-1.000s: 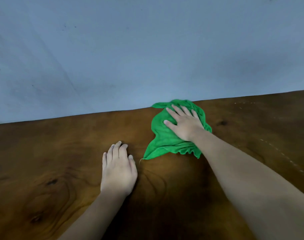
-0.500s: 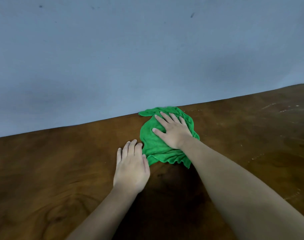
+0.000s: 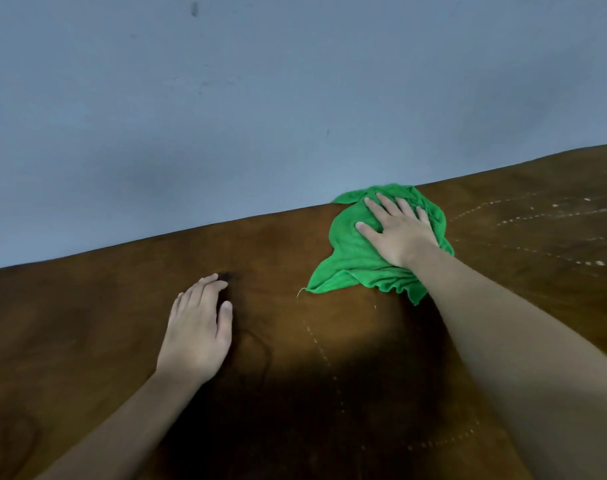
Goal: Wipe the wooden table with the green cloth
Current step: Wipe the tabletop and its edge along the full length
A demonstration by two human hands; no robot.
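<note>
A crumpled green cloth (image 3: 350,258) lies on the dark brown wooden table (image 3: 87,323), close to the table's far edge. My right hand (image 3: 397,232) presses flat on top of the cloth with the fingers spread, covering its middle. My left hand (image 3: 200,332) rests palm down on the bare wood, well to the left of the cloth and nearer to me, holding nothing. Both forearms reach in from the bottom of the view.
A plain blue-grey wall (image 3: 260,98) rises directly behind the table's far edge. Lines of small pale droplets (image 3: 523,216) cross the wood to the right of the cloth, and a fainter dotted arc (image 3: 324,358) runs between my arms. A dark knot (image 3: 227,275) marks the wood by my left fingertips.
My right hand has slid the cloth to the right along the far edge, away from my left hand. The gap between cloth and left hand has widened. The left hand stays flat.
</note>
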